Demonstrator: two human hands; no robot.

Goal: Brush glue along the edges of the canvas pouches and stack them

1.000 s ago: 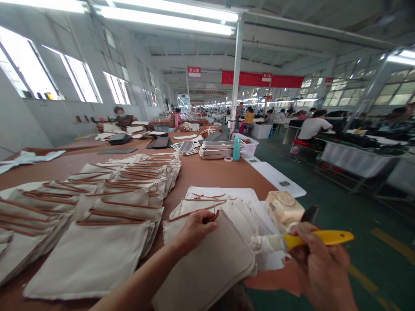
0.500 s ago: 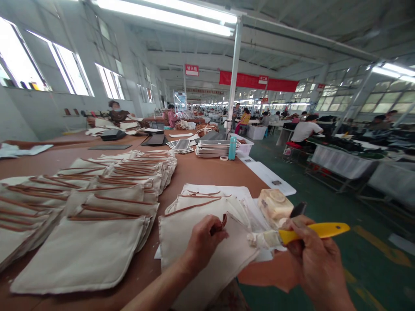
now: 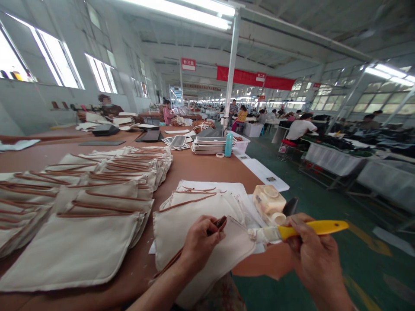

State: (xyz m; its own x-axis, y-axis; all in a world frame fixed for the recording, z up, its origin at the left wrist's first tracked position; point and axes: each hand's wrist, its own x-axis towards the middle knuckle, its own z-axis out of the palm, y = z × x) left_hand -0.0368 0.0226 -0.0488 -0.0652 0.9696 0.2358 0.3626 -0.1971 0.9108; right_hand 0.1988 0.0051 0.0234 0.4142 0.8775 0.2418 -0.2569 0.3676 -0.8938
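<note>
Two hands are occupying the near edge. Left fingers are closing in a tight pinch on a brown strip end [image 3: 221, 222]; right fingers are wrapping the yellow handle of a brush [image 3: 327, 226]. The cream fabric panel [image 3: 233, 246] is lying under your left hand [image 3: 201, 242], its lower part reaching the tabletop [image 3: 197, 170] edge.

Risks, judged: the pale-coated bristles [image 3: 252, 234] are sitting right at the panel's corner, so a wrist dip could be smearing its face. Contact: cannot tell. A loosening pinch could be letting the strip fall onto the cream. Your right hand [image 3: 319, 259] is working close to the stained plastic container [image 3: 269, 201]; a backward swing could be knocking it, or the dark object [image 3: 291, 205] behind your knuckles.

Edges and room: green floor [image 3: 327, 198] is showing past the right side. Leftward, the brown-trimmed stack [image 3: 87, 250] is limiting your elbow. Bare brown surface is opening beyond the white sheet [image 3: 238, 188], offering the freest path forward.
</note>
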